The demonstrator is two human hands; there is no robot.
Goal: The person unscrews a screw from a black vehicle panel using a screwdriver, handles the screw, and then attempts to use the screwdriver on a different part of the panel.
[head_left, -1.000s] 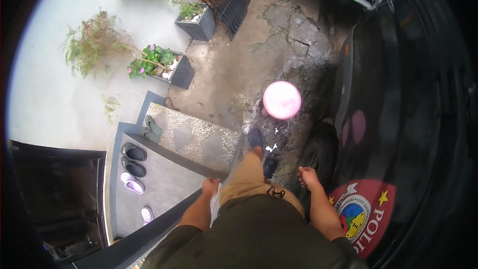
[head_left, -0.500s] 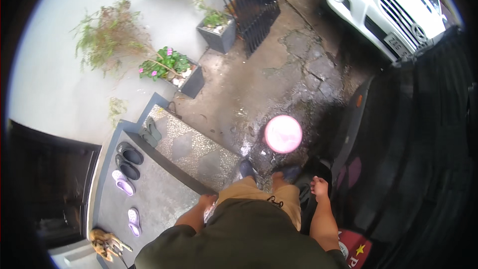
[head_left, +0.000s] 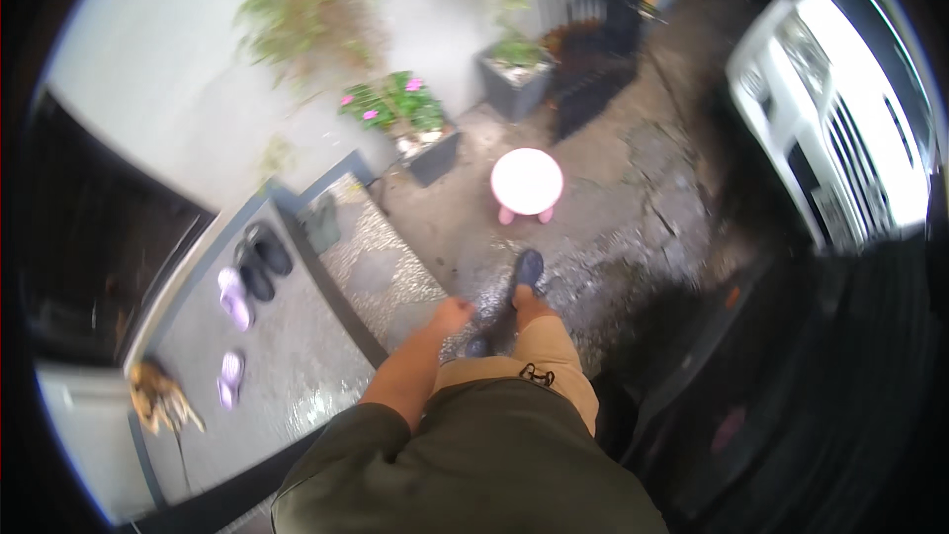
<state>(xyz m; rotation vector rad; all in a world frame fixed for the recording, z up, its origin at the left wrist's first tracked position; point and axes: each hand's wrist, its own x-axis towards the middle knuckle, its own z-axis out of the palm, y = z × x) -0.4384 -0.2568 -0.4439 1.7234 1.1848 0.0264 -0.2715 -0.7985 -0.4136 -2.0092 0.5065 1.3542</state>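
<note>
My left hand (head_left: 455, 314) swings out in front of me over the edge of the pebbled step. Its fingers look curled together, slightly blurred, and I see nothing held in them. My right hand is out of the picture. Nearest ahead on the wet ground stands a small round stool (head_left: 527, 181) with a pale top and pink legs, apart from my hand. One of my feet, in a dark clog (head_left: 529, 269), is stepping forward toward it; the other dark shoe (head_left: 478, 347) shows behind.
Pebbled step (head_left: 374, 272) and raised porch (head_left: 287, 336) at left hold black clogs (head_left: 267, 249), lilac clogs (head_left: 235, 299) and a brown dog (head_left: 158, 394). Planters (head_left: 432, 160) line the wall. Dark vehicle (head_left: 781, 366) flanks my right; a white car (head_left: 840, 109) stands ahead. Ground is cracked and wet.
I have stepped and turned right, so the stool now sits further left and higher in view. My left arm has swung forward; my right hand has left the picture.
</note>
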